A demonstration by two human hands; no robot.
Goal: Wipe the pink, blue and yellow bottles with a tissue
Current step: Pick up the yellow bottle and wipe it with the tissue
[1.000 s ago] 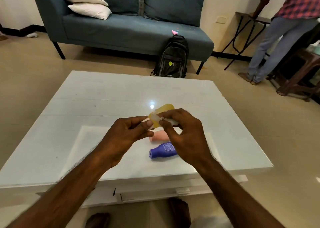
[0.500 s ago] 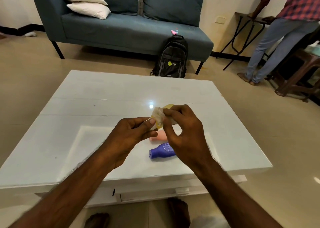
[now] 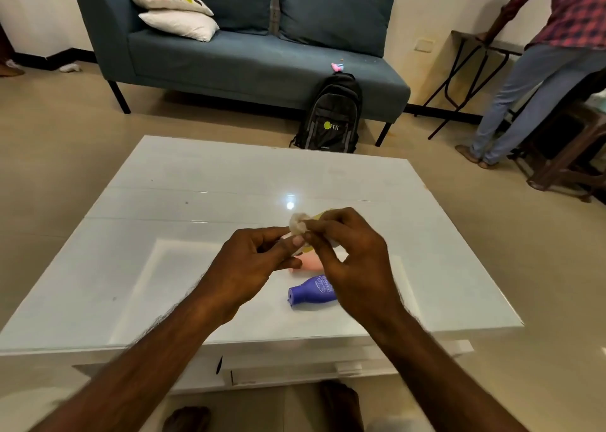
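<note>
Above the white table (image 3: 196, 185) I hold a small yellow bottle (image 3: 319, 215), mostly hidden by my fingers. My left hand (image 3: 252, 264) pinches its near end. My right hand (image 3: 347, 254) presses a crumpled white tissue (image 3: 298, 223) against the bottle's upper side. Below my hands a pink bottle (image 3: 310, 262) lies on the table, partly hidden. A blue bottle (image 3: 311, 292) lies on its side just in front of it, cap pointing left, its base under my right wrist.
A blue sofa (image 3: 249, 60) with two pillows stands beyond the table, and a black backpack (image 3: 333, 120) leans against it. A person (image 3: 541, 70) stands at the far right beside a folding stand and a wooden stool (image 3: 570, 156).
The tissue has slid up over the yellow bottle, which now shows less. Both hands stay together above the pink and blue bottles.
</note>
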